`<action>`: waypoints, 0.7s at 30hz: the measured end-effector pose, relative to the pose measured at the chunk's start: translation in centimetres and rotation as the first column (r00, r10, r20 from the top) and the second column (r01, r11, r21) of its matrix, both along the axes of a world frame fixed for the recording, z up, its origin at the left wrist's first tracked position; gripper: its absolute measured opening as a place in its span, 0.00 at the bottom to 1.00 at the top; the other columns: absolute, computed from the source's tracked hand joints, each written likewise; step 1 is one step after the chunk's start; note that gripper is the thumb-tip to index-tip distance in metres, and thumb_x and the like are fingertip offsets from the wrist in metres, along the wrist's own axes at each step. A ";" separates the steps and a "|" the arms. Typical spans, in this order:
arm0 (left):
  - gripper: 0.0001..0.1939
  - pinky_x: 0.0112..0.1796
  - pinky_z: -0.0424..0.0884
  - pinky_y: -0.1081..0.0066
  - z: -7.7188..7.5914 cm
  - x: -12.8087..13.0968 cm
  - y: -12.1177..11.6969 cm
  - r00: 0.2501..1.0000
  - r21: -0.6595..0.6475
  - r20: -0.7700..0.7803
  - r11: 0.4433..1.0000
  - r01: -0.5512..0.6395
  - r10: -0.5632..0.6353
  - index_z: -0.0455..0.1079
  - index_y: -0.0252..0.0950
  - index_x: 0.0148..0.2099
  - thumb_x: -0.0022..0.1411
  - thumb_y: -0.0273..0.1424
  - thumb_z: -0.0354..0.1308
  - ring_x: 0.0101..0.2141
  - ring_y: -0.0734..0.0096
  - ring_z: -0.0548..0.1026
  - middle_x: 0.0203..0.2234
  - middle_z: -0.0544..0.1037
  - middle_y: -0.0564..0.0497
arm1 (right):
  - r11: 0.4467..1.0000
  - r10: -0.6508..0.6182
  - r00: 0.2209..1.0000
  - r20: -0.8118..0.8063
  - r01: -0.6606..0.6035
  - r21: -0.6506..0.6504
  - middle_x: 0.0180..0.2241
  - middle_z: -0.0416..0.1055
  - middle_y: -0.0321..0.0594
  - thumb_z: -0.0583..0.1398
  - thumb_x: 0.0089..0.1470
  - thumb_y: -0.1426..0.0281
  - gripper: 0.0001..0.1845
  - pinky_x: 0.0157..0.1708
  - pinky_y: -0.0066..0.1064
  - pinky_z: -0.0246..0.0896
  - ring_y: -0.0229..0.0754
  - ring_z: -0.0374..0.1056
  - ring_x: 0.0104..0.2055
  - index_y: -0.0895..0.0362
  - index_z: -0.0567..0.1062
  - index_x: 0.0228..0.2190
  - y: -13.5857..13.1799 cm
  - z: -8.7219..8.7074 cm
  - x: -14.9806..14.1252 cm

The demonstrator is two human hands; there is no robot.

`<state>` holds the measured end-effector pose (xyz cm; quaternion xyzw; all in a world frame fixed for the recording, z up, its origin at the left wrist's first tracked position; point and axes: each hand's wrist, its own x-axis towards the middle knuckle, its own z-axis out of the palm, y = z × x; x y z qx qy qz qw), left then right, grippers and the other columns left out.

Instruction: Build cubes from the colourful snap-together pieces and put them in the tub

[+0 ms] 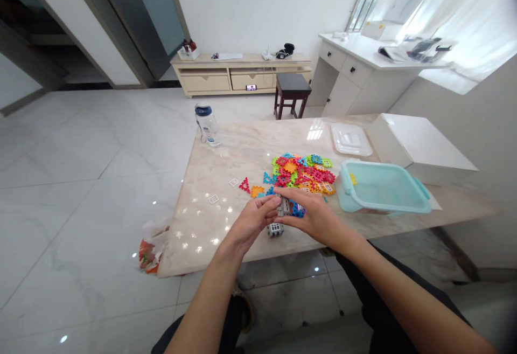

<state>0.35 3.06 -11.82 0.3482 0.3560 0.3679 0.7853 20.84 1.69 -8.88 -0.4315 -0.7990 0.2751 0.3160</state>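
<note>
The left hand (254,219) and the right hand (311,215) are both closed, gripping from opposite sides a small assembly of grey plastic window-pattern pieces and blue interlocking pieces (286,207). This assembly sits at the near edge of the reference point, a heap of multicoloured interlocking plastic pieces (301,173) on a beige marble worktop (226,154). Directly nearer than the heap, just below the hands, a grey plastic cube-shaped assembly (275,229) stands on the worktop, touching neither hand as far as can be determined. Just left of the heap lie a red plastic triangle piece (244,185) and an orange plastic square piece (256,191), with two small white grid pieces (233,182) farther left. Immediately right of the heap stands an open teal plastic tub (382,187). Beyond the heap to the right are a translucent plastic lid (351,139) and a white rectangular box (420,146). Well left of the heap stands a clear water bottle with a dark blue cap (208,125).
</note>
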 end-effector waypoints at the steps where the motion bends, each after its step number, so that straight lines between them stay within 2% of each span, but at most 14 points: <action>1: 0.24 0.40 0.75 0.70 -0.1 -0.1 0.0 1.000 0.002 -0.009 1.000 0.012 -0.012 0.84 0.33 0.47 0.59 0.48 0.76 0.34 0.69 0.79 0.37 0.84 0.44 | 1.000 0.018 1.000 -0.012 -0.018 -0.018 0.61 0.79 0.45 0.74 0.61 0.62 0.31 0.66 0.47 0.71 0.53 0.76 0.63 0.49 0.77 0.63 0.2 0.0 0.3; 3: 0.24 0.44 0.77 0.68 -0.3 -0.4 -0.1 0.999 0.016 -0.035 0.999 0.035 -0.035 0.83 0.33 0.48 0.61 0.48 0.76 0.36 0.67 0.80 0.41 0.85 0.43 | 0.998 0.033 0.998 -0.051 -0.036 -0.058 0.58 0.81 0.44 0.76 0.57 0.62 0.31 0.65 0.48 0.72 0.54 0.78 0.60 0.48 0.80 0.60 0.6 0.0 0.7; 6: 0.25 0.51 0.77 0.63 -0.6 -0.9 -0.1 0.994 0.091 -0.105 0.996 0.002 0.008 0.82 0.34 0.53 0.62 0.46 0.75 0.44 0.61 0.83 0.47 0.86 0.41 | 0.982 -0.081 0.979 -0.189 0.045 -0.185 0.55 0.83 0.44 0.77 0.55 0.59 0.29 0.63 0.50 0.74 0.54 0.80 0.57 0.48 0.83 0.57 1.2 -0.2 0.9; 8: 0.28 0.56 0.77 0.59 -1.0 -1.0 0.0 0.982 0.191 -0.160 0.979 -0.071 0.102 0.80 0.36 0.57 0.60 0.44 0.77 0.51 0.56 0.83 0.52 0.85 0.41 | 0.937 -0.179 0.923 -0.341 0.055 -0.344 0.54 0.83 0.45 0.75 0.56 0.55 0.26 0.60 0.48 0.77 0.53 0.81 0.55 0.49 0.84 0.54 1.5 -0.5 0.6; 11: 0.30 0.61 0.75 0.54 -1.3 -0.7 0.0 0.944 0.354 -0.233 0.925 -0.141 0.234 0.79 0.39 0.59 0.57 0.41 0.79 0.56 0.52 0.82 0.55 0.84 0.41 | 0.841 -0.271 0.827 -0.493 -0.046 -0.540 0.51 0.85 0.45 0.74 0.55 0.51 0.25 0.57 0.45 0.78 0.51 0.82 0.52 0.51 0.85 0.49 1.7 -0.8 0.0; 14: 0.29 0.62 0.74 0.52 -1.2 -0.2 -0.2 0.895 0.504 -0.308 0.853 -0.133 0.322 0.78 0.41 0.61 0.60 0.40 0.77 0.58 0.51 0.80 0.57 0.84 0.43 | 0.762 -0.336 0.793 -0.508 -0.088 -0.641 0.47 0.85 0.44 0.75 0.53 0.50 0.26 0.56 0.44 0.77 0.51 0.81 0.52 0.52 0.86 0.48 1.4 -1.0 -0.4; 16: 0.26 0.63 0.74 0.52 -1.0 0.1 -0.5 0.866 0.587 -0.355 0.805 -0.088 0.353 0.80 0.42 0.60 0.61 0.39 0.76 0.58 0.51 0.80 0.57 0.84 0.44 | 0.719 -0.362 0.786 -0.502 -0.107 -0.686 0.46 0.85 0.44 0.75 0.53 0.50 0.27 0.54 0.41 0.76 0.49 0.80 0.51 0.53 0.86 0.48 1.0 -1.0 -0.5; 21: 0.24 0.59 0.76 0.55 -0.7 0.1 -0.9 0.854 0.668 -0.378 0.744 -0.016 0.357 0.81 0.44 0.59 0.62 0.38 0.76 0.55 0.52 0.82 0.55 0.85 0.45 | 0.646 -0.409 0.739 -0.535 -0.180 -0.742 0.46 0.84 0.44 0.75 0.54 0.48 0.26 0.49 0.35 0.74 0.44 0.79 0.47 0.53 0.86 0.46 0.5 -1.2 -0.4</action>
